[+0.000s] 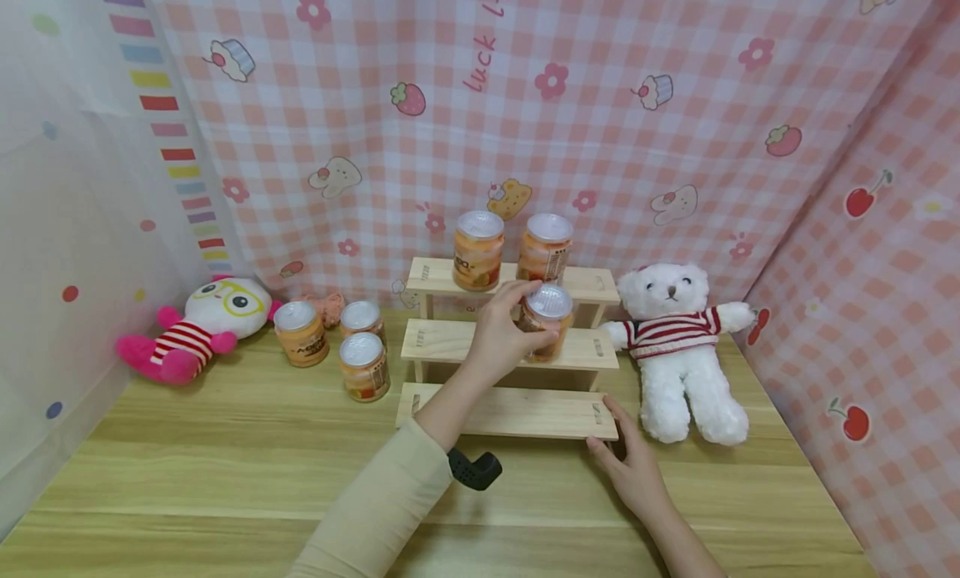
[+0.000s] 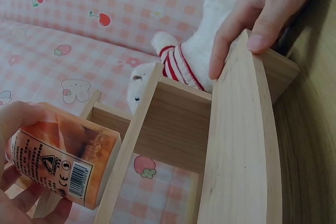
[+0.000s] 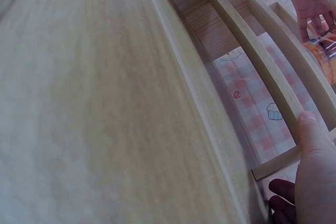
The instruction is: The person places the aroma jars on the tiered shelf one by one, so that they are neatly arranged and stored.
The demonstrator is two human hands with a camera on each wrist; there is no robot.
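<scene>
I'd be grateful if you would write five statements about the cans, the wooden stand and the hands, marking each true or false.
1. The left hand grips a can at the stand's middle step. True.
2. The right hand also grips a can. False: it holds the right end of the bottom step.
3. Two cans stand on the top step. True.
4. The three cans on the table are right of the stand in the head view. False: they are left of it, between it and the pink plush toy.
5. The white bear wears a striped top. True.
</scene>
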